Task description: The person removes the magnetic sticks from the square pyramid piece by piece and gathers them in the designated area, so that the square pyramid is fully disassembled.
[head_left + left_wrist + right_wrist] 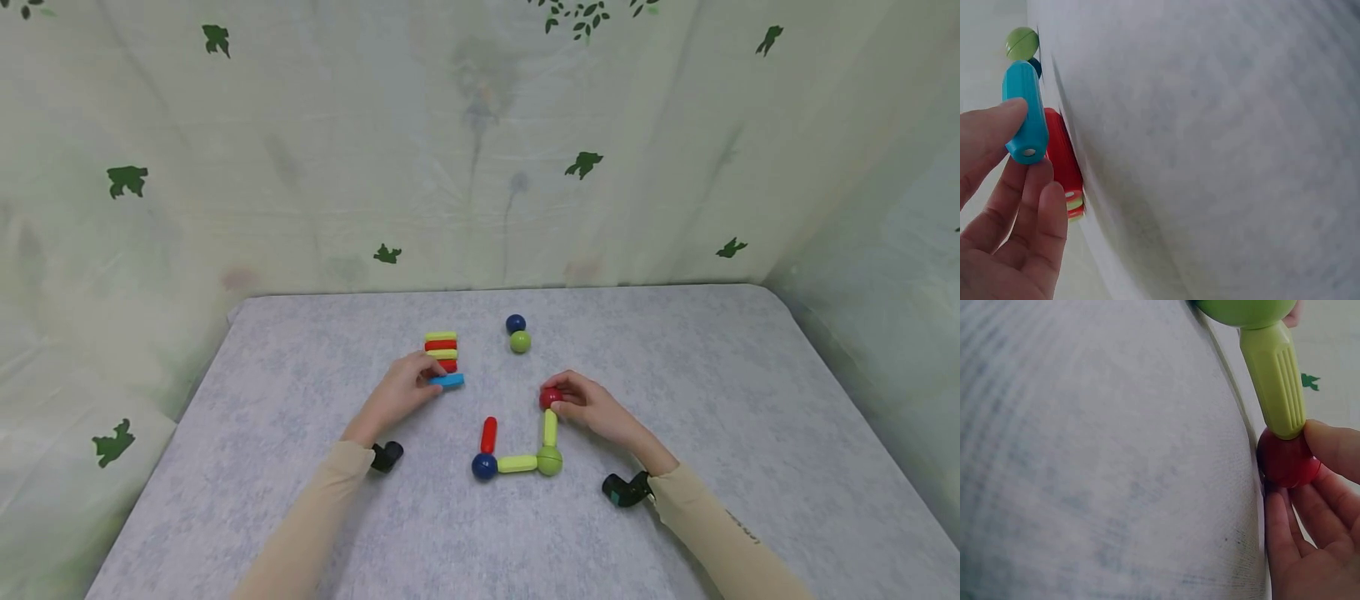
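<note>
Between thumb and fingers, my left hand (403,387) pinches a blue rod (1026,115), lifted just off the row of rods. My right hand (597,408) holds a red ball (551,398) at the end of a yellow-green rod (551,428). That rod runs to a green ball (549,461), joined by another yellow-green rod (517,464) to a dark blue ball (484,467). From the blue ball a red rod (489,435) points away toward the back. In the right wrist view the red ball (1288,459) sits against the rod's tip.
Beyond the left hand lies a stacked row of red and yellow-green rods (441,345). A loose dark blue ball (515,323) and a green ball (520,342) touch at the back. A leaf-patterned cloth (480,167) hangs behind the table (300,350).
</note>
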`<state>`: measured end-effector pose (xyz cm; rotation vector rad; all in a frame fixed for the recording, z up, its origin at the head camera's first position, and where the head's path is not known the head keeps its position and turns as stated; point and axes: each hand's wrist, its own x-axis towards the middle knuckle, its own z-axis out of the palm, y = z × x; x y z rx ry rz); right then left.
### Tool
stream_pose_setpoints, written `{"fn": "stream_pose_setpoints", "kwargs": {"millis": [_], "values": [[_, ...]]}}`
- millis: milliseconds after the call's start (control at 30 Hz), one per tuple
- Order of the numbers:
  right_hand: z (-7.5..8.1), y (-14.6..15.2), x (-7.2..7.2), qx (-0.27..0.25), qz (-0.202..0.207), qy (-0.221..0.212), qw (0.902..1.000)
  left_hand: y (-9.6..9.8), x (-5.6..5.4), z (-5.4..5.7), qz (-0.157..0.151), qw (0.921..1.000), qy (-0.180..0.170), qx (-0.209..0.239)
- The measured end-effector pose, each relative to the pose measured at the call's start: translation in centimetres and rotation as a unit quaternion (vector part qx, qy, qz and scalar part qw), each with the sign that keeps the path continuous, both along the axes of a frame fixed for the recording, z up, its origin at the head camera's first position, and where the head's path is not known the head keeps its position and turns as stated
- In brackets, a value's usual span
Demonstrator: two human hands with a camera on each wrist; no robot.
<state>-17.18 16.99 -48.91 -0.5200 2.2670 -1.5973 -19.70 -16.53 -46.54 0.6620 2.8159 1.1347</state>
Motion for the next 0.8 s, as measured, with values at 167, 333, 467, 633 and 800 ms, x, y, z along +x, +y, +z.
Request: {"fn": "stream_pose_setpoints", "kwargs": {"millis": [167,333,467,633,800], "values": [[0.7,-0.2,0.3,-0.001,0.000,0.000,1.0000,-0.4,-0.1,0.2,0.006,1.0000,0.000,0.000],[2.6,-0.6,1.2,0.000,0.003,0.000,1.0000,-0.4,-0.4,0.2,0.014,0.9998,0.002,-0.013],[3.2,-0.8,1.5,0.001,0.001,-0.003,1.0000,-0.4,-0.6,0.1,0.017,0.9996,0.004,-0.022],[3.3,-0.8,1.5,-0.001,0.000,-0.004,1.0000,-0.4,-0.7,0.0,0.020,0.9993,0.006,-0.031],[3.3,-0.8,1.5,-0.003,-0.001,-0.003,1.0000,-0.3,-0.7,0.1,0.025,0.9989,0.013,-0.037]]}}
